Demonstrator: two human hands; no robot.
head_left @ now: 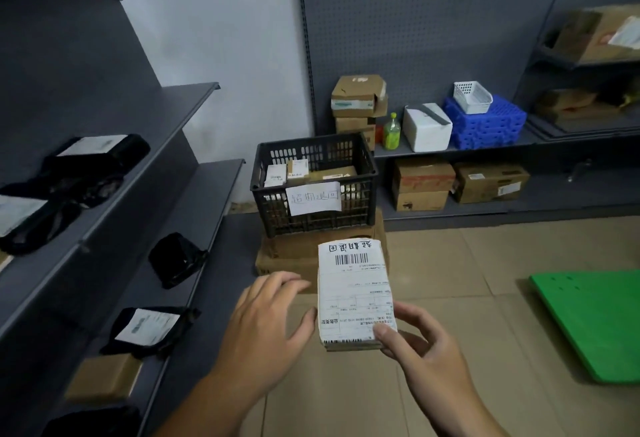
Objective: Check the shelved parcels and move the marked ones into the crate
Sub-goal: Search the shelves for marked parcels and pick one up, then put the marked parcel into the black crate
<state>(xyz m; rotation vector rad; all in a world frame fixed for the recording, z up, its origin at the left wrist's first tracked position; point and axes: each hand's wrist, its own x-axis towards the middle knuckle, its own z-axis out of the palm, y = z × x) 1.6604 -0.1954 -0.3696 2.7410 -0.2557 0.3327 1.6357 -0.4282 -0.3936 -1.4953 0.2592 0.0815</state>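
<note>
Pinching labelled parcel [353,294] at near corner with right hand [419,346]; left hand [266,325] relaxed, unclenched beside left edge; open-topped black crate [360,208] ahead, apart.

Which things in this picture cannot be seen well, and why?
Head view, parcel label: small print too blurred to read.
Head view, crate: contents mostly hidden by its walls and the paper sign.
Head view, black bag at far left: cut off by the frame edge.
Head view, left hand: whether its thumb touches the parcel is unclear.
</note>
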